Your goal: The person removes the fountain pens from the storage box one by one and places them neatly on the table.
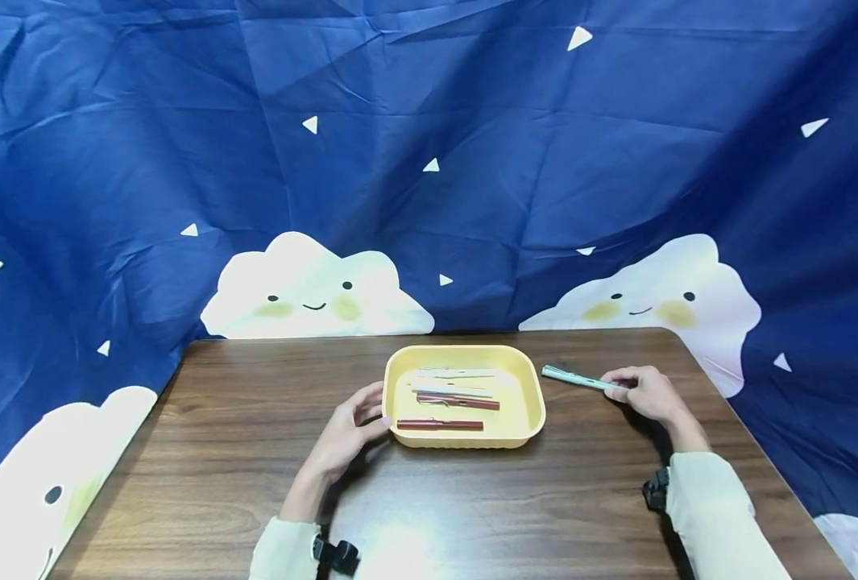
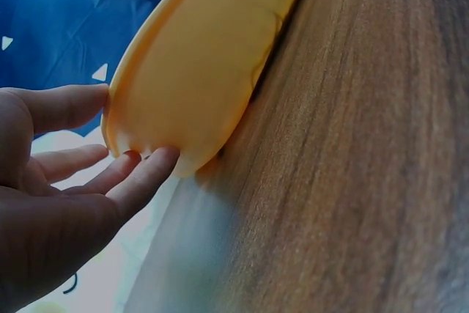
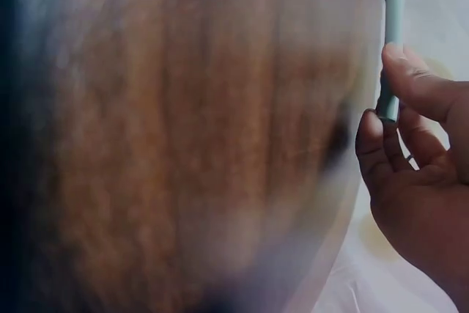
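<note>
A pale-green pen [image 1: 579,379] is pinched near one end between the thumb and fingers of my right hand [image 1: 640,391], to the right of a yellow tray [image 1: 465,442]. The right wrist view shows the pen's barrel [image 3: 393,16] with my thumb across it. My left hand [image 1: 345,435] is at the tray's left end, its fairly straight fingers touching the outer wall [image 2: 198,64] and its thumb at the rim. Inside the tray lie two dark red pens, one near the front [image 1: 439,424] and one farther back [image 1: 465,402], with two pale pens [image 1: 453,391] behind them.
The tray stands on a brown wood-grain table [image 1: 254,451]. Behind the table hangs a blue cloth [image 1: 399,161] printed with white clouds and triangles. Each wrist carries a small black camera, such as the left one [image 1: 336,556].
</note>
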Demonstrator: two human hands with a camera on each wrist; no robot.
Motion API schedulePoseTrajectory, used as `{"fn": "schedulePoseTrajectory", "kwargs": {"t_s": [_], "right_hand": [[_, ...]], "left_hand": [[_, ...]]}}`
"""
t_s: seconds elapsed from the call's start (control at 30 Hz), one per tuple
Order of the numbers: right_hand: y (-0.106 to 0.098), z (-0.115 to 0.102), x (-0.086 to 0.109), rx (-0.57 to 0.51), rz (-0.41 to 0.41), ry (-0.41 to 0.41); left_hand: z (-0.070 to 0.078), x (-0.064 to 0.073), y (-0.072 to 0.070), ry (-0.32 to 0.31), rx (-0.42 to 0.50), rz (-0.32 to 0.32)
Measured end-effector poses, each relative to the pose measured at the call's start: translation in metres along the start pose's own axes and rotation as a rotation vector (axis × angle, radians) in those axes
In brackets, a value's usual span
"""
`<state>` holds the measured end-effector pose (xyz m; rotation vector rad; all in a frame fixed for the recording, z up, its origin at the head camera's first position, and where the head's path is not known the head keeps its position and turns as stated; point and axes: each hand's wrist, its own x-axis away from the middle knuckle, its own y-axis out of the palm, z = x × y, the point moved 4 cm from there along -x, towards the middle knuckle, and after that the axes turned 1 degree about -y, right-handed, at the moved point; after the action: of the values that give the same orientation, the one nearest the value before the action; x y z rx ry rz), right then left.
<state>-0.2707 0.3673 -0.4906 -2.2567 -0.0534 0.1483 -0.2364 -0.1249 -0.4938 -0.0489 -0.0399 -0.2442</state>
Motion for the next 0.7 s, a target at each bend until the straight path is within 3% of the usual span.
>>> {"fn": "schedulePoseTrajectory", "kwargs": {"t_s": [0.17,0.47,0.7], "right_hand": [[0.001,0.004,-0.006,0.030,-0.031,-0.004],[-0.004,0.003,-0.013,0.098,-0.004,0.009],[0.002,0.006,-0.010,0.092,-0.033,0.010]], "left_hand": [[0.000,-0.001,0.001,-0.006,0.012,0.002],[0.003,-0.008,0.002,0.010,0.012,-0.003],[-0.002,-0.003,0.001,-0.020,0.020,0.004]]}}
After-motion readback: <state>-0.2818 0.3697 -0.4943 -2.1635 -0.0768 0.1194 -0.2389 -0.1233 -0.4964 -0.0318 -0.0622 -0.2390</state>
